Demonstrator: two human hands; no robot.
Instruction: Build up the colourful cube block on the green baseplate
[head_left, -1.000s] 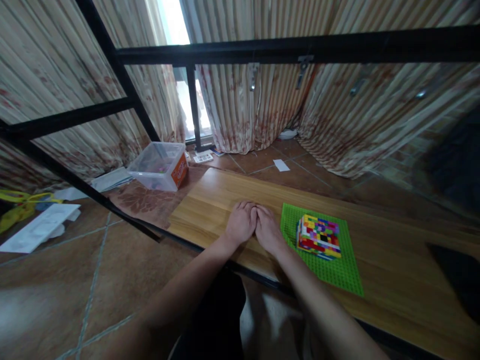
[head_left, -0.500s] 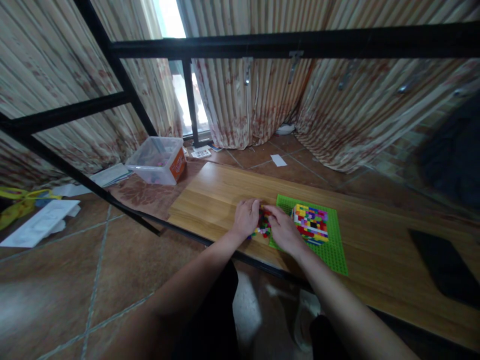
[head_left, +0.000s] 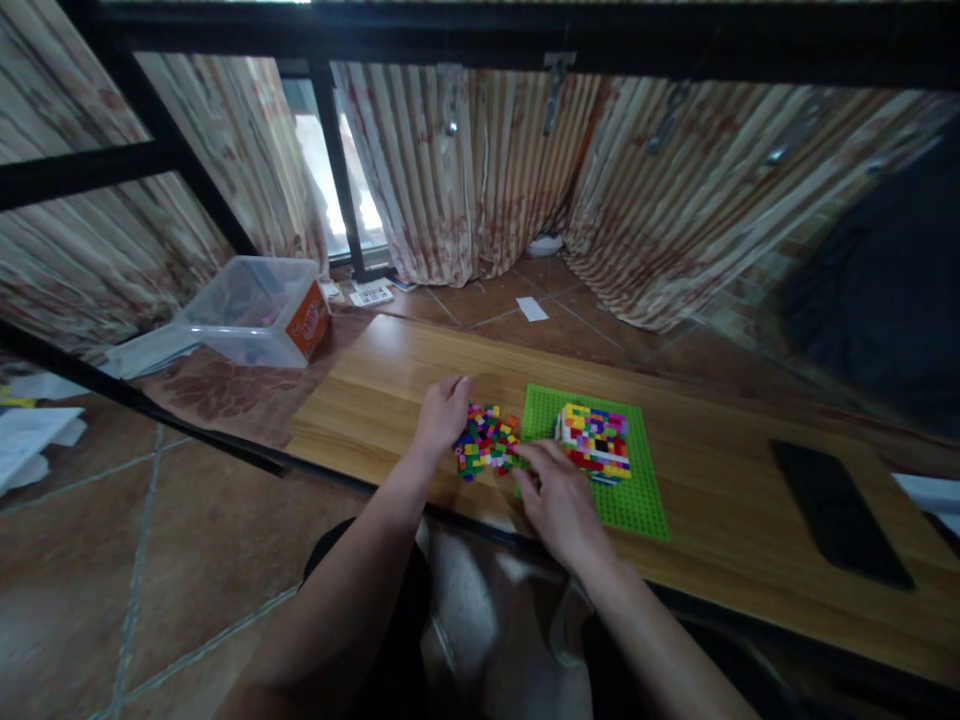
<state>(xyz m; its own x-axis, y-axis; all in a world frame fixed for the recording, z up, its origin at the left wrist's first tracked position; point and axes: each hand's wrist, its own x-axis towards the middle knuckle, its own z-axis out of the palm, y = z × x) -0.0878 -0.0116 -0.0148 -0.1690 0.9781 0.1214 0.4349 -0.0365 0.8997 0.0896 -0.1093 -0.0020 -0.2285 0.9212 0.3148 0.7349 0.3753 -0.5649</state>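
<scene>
A loose pile of small multicoloured building bricks (head_left: 487, 438) lies on the wooden board between my two hands. My left hand (head_left: 442, 418) rests at the pile's left edge, its fingers pressed together and curled; whatever they may hold is hidden. At the right edge of the pile is my right hand (head_left: 559, 495), thumb and index finger apart, with no brick visible between them. Just beyond it, a block built of multicoloured bricks (head_left: 596, 440), with a dark gap in its top, stands on a green studded baseplate (head_left: 649, 500). My right hand overlaps the baseplate's left part.
A dark flat slab (head_left: 840, 510) lies toward the right of the wooden board (head_left: 382, 380). On the floor at the left stands a clear plastic box (head_left: 247, 310) with an orange label. A black metal frame (head_left: 450, 35) crosses above, before striped curtains (head_left: 480, 180).
My hands have moved apart, uncovering the brick pile between them. The right hand's fingers have spread. The whole view has shifted, so the board and box appear further left.
</scene>
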